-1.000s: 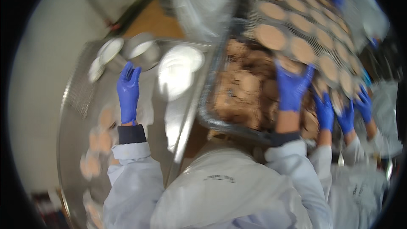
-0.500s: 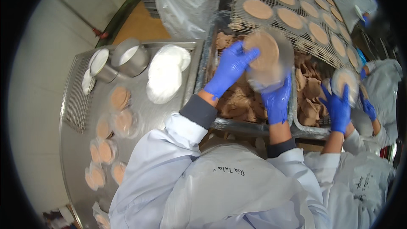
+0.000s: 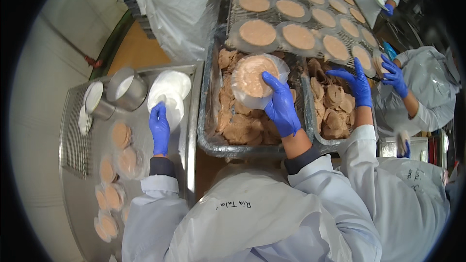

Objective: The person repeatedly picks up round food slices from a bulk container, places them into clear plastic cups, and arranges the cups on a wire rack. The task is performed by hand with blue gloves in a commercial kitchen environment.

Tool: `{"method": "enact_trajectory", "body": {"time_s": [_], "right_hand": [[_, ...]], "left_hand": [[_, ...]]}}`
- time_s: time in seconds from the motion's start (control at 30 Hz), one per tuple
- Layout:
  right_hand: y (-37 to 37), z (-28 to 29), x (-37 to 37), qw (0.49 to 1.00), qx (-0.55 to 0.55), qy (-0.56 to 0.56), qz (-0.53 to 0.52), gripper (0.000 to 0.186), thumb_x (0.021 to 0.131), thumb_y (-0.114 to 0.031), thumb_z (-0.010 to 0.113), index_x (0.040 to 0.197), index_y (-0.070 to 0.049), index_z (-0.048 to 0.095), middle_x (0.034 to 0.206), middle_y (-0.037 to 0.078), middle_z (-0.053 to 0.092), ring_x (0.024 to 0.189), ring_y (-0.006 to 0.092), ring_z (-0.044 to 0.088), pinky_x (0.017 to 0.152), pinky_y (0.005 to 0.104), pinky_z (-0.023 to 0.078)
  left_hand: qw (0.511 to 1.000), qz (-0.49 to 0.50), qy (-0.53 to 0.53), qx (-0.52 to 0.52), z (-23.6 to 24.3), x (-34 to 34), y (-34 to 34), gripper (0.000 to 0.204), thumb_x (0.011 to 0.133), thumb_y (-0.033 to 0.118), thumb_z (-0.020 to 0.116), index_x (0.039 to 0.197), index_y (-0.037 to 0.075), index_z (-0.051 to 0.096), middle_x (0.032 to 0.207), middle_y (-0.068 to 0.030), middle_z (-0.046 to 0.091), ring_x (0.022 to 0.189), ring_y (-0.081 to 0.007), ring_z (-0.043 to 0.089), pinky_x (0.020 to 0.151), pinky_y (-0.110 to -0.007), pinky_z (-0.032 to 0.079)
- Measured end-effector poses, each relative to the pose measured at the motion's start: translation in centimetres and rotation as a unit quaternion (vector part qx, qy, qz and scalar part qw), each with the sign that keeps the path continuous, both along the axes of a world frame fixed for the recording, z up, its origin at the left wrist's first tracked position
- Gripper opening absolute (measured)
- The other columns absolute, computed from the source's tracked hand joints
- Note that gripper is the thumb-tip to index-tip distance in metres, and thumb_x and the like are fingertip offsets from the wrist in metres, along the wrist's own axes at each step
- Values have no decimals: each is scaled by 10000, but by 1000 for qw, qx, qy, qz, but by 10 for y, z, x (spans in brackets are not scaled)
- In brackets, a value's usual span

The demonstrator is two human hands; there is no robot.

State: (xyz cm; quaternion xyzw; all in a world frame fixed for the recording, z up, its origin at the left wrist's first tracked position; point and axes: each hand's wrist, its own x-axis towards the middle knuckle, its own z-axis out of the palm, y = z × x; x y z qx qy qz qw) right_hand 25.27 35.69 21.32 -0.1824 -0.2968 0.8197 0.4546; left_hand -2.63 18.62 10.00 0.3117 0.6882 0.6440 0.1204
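Observation:
My right hand (image 3: pixel 284 114) holds a round pinkish-brown meat patty (image 3: pixel 257 72) on a clear round film sheet, thumb over its near edge, above a plastic-lined tub (image 3: pixel 206 133) of brown meat mix (image 3: pixel 242 128). Far to the left, my left hand (image 3: pixel 159 128) pinches the near edge of a pile of round white film sheets (image 3: pixel 170 87) on a steel table (image 3: pixel 174 165); how many sheets it grips is hidden. Both hands wear blue gloves.
Beyond the tub, a wire mesh belt (image 3: pixel 233 12) carries rows of patties on film. Two steel cups (image 3: pixel 127 89) and small patty stacks (image 3: pixel 121 135) stand on the left table. At right, a co-worker's gloved hand (image 3: pixel 359 85) reaches over a second tub (image 3: pixel 335 140) towards the belt.
My left hand has let go of the patty and moved left to the white sheets. The right hand keeps the patty, now lower over the tub. The co-worker's hand has gone up to the belt.

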Motion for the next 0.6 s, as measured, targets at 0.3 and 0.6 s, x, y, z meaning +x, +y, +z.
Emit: {"method": "enact_trajectory", "body": {"time_s": [0.3, 0.6], "right_hand": [[87, 10, 40, 989, -64, 129, -45, 489, 818, -197, 578, 1220, -4, 376, 1201, 164, 455, 1073, 307, 472, 943, 426, 379], [10, 77, 58, 992, -13, 23, -124, 409, 800, -154, 561, 1164, 1, 457, 1171, 135, 484, 1038, 240, 503, 932, 398, 387]], "left_hand": [[914, -331, -159, 170, 84, 147, 208, 401, 806, 140, 574, 1155, 0, 437, 1108, -117, 547, 1005, -183, 534, 834, -313, 450], [841, -384, -280, 259, 119, 167, 144, 518, 803, 287, 600, 1208, 28, 405, 1191, -130, 471, 1059, -242, 498, 890, -369, 430]]}}
